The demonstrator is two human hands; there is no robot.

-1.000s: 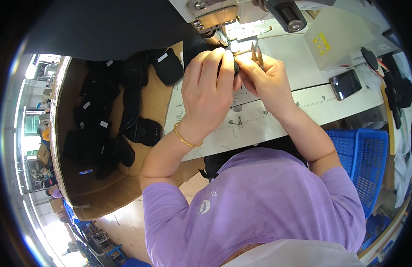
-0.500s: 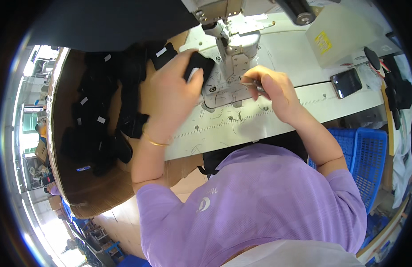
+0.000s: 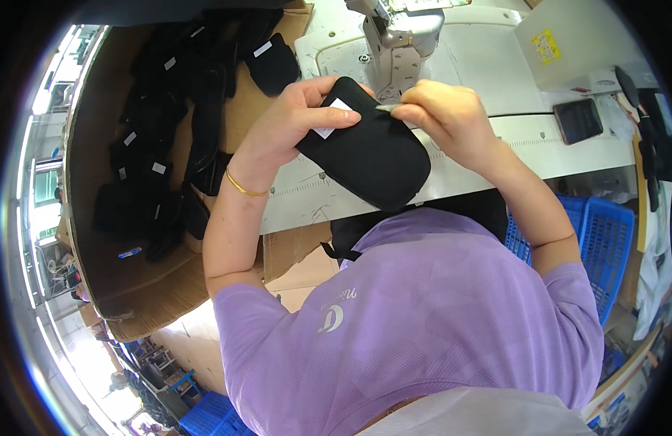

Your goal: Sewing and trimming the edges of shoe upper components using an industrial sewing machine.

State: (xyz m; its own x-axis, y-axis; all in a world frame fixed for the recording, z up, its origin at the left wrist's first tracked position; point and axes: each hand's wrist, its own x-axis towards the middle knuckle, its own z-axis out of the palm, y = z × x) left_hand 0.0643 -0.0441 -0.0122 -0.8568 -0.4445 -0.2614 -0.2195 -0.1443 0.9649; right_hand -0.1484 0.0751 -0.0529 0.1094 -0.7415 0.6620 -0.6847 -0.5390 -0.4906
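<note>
A black, rounded fabric piece [image 3: 376,156], shaped like a slipper or shoe part, is held up in front of the sewing machine [image 3: 401,62]. My left hand [image 3: 300,116] grips its upper left edge, thumb pressed beside the white label [image 3: 334,116]. At its upper right edge, my right hand [image 3: 452,120] is closed round a small pointed metal tool [image 3: 385,107]. The tip meets the edge of the black piece; most of the tool is hidden in my fingers, so its exact kind does not show.
On the left stands a cardboard box [image 3: 165,301] with several black pieces [image 3: 151,138] bearing white labels. Another labelled black piece [image 3: 273,67] lies near the machine. A phone [image 3: 577,120] rests on the white worktable [image 3: 488,65]. Blue plastic baskets [image 3: 605,240] stand at the right.
My left hand has brought the black piece right and nearer to me, turning its broad face up. My right hand's tool now meets its edge. The view has shifted, with the machine higher up.
</note>
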